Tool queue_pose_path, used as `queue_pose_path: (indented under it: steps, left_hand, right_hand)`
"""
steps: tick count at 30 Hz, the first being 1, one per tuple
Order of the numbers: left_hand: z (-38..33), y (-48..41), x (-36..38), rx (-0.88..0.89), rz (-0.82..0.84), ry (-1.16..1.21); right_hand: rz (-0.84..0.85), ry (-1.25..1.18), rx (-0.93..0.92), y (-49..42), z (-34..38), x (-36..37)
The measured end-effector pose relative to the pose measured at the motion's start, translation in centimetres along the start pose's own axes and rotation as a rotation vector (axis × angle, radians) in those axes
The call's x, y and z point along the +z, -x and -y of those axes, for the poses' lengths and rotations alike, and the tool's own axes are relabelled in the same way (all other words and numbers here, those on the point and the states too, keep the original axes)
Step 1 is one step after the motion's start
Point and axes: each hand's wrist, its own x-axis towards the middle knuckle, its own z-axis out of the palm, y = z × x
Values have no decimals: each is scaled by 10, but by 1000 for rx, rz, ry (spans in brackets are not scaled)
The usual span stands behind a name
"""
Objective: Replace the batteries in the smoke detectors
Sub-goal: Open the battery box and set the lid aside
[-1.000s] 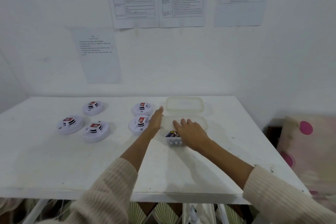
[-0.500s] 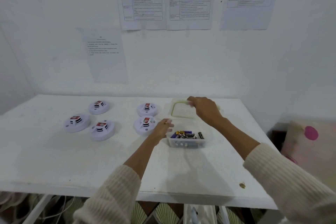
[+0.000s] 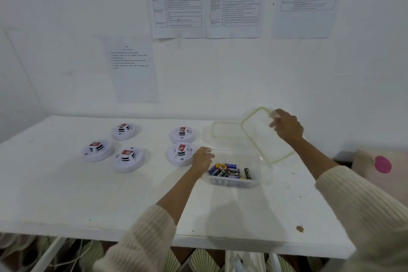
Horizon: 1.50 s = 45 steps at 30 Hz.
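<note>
Batteries (image 3: 229,171) lie loose in a clear box (image 3: 234,183), just right of the left hand (image 3: 202,158). That hand's fingers (image 3: 207,152) are curled over the box's left rim and hold it. The right hand's (image 3: 287,127) fingers (image 3: 273,117) are blurred, yet they plainly pinch the far corner of a clear, green-rimmed lid (image 3: 262,137). The lid is held off the table (image 3: 88,194), tilted, with its near end hanging above the box's right side. Behind the box a faint green-rimmed outline (image 3: 225,129) lies flat on the table; I cannot tell what it is. Five round white detectors (image 3: 181,154) stand on the table to the left of the box. The nearest one is just beside the left hand, a second sits behind it, and the other three are grouped further left. Both arms wear cream ribbed sleeves (image 3: 143,238). Printed sheets (image 3: 234,0) hang on the white wall behind the table. At the right edge, past the table, shows something pale with a pink dot (image 3: 383,164).
</note>
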Motion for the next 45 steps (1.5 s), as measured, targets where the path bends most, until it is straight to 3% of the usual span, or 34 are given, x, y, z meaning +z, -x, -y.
queue_pose_path:
  steps: [5, 11, 14, 20, 28, 33, 45]
  left_hand:
    - [-6, -2, -3, -46, 10, 30]
    - [-21, -7, -5, -31, 5, 51]
    - [-28, -9, -4, -50, -20, 77]
    - [-28, -8, 3, -61, -29, 22]
    - [-26, -11, 5, -104, -32, 2]
    - [-22, -13, 8, -89, -15, -38]
    - [-13, -13, 0, -136, -32, -65]
  right_hand:
    - [-32, -498, 532, 22, -42, 13]
    - [-179, -829, 828, 79, -39, 45]
    - [-160, -1114, 924, 105, -25, 61]
    - [-19, -1286, 964, 132, 14, 78]
    - [-164, -1559, 1066, 155, 52, 82]
    - [-147, -1603, 1155, 158, 57, 90]
    - [-13, -1174, 1142, 138, 45, 94]
